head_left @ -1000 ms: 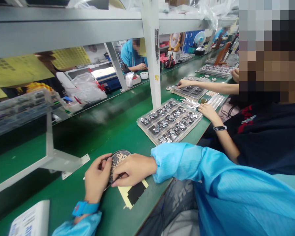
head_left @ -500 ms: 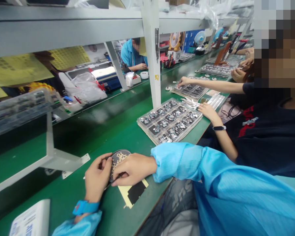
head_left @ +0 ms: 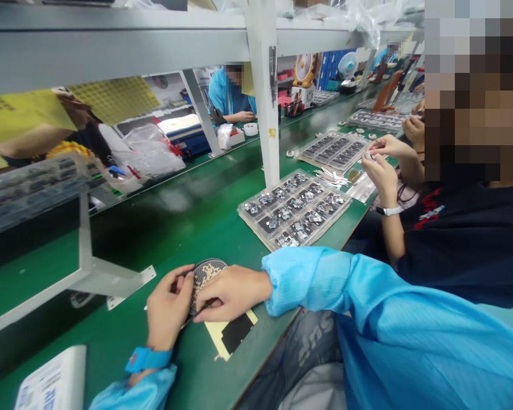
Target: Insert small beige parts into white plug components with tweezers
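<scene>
A white box (head_left: 57,378) lies to the left on the green surface (head_left: 188,370), its lower part cut off. Near the surface's near edge, a yellow sheet (head_left: 216,340) with a black patch (head_left: 239,333) lies flat, just beside a round dish (head_left: 218,263). The dish sits a little farther in from that edge and carries many small beige pieces (head_left: 207,273).

The left hand (head_left: 170,310) is at the dish's left rim, thumb and fingers curled to a narrow gap; whether they pinch anything I cannot tell. The right hand (head_left: 235,293) reaches over the dish's right side, hiding part of it, with the fingers closed on a thin dark tool (head_left: 203,312). The tool's tip is too small to make out.

To the left of the dish, a metal foot (head_left: 128,285) stands on the surface. Farther right, along the near edge, is a clear tray (head_left: 256,232) of small shiny parts in compartments. Behind it stands a white post (head_left: 267,136), and pale strips (head_left: 331,177) lie between this tray and another tray (head_left: 322,165). Beside that second tray, a co-worker's hands (head_left: 385,176) are raised close together at the near edge. Beyond the far edge, a person in blue (head_left: 222,91) sits bent forward.
</scene>
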### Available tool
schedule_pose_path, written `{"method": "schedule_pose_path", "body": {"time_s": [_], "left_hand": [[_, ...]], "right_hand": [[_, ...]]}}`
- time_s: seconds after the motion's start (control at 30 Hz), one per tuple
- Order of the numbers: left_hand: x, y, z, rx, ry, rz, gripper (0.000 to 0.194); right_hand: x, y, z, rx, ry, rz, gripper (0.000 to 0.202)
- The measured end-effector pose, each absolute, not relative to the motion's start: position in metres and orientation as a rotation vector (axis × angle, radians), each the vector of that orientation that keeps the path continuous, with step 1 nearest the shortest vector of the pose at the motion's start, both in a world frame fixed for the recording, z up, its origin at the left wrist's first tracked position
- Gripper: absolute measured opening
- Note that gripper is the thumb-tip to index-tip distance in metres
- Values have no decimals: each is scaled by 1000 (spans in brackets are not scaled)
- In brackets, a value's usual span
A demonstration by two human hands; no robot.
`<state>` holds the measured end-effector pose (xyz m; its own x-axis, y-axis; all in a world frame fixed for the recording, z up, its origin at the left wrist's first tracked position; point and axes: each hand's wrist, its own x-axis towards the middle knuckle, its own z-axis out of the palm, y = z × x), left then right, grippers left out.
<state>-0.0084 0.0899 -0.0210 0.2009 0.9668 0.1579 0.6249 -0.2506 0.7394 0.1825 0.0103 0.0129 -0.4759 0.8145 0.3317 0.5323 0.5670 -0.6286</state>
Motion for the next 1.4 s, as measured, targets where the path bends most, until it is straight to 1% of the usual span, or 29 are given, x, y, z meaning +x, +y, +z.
{"method": "schedule_pose_path", "body": {"time_s": [1.0,1.4], "left_hand": [[-8,90,-21,1961,1461,844,44],[-6,88,-16,1955,1465,843,46]], "right_hand": [[183,10,16,-1092,-2207,617,26],[182,10,12,-1085,-2193,597,27]]}}
